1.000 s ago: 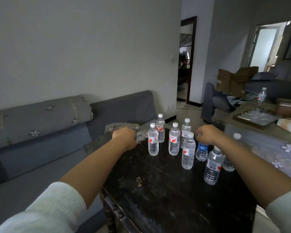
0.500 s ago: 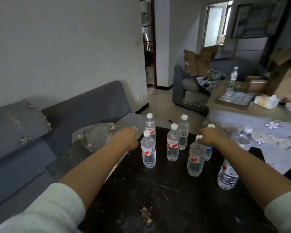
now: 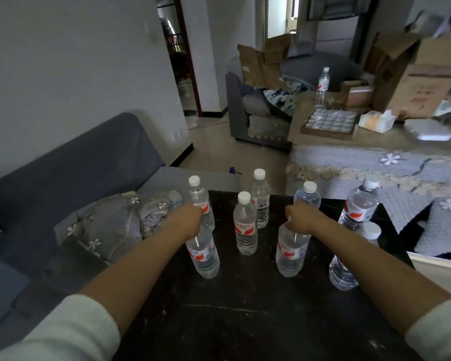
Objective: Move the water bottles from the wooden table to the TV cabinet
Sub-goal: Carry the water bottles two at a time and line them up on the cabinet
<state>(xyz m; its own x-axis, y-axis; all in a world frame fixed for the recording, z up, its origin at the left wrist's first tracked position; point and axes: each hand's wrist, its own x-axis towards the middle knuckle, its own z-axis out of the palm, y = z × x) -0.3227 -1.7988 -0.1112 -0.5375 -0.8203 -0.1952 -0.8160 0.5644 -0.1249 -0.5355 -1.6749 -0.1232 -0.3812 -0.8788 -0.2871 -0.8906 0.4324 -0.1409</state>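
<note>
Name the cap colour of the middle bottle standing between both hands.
White, on the middle bottle; head view.

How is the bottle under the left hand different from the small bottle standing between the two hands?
The left-hand bottle is gripped at its top by the left hand, which hides its cap; the middle bottle stands free, its white cap showing. The left-hand bottle stands nearer the camera and looks bigger. Both are clear, upright, red-labelled, on the dark table.

Dim indoor room lit by daylight from a far doorway (image 3: 279, 14) (blown out white). Near dark table (image 3: 245, 321) stays murky. Edges bend from wide-angle distortion; right side slightly motion-blurred.
</note>
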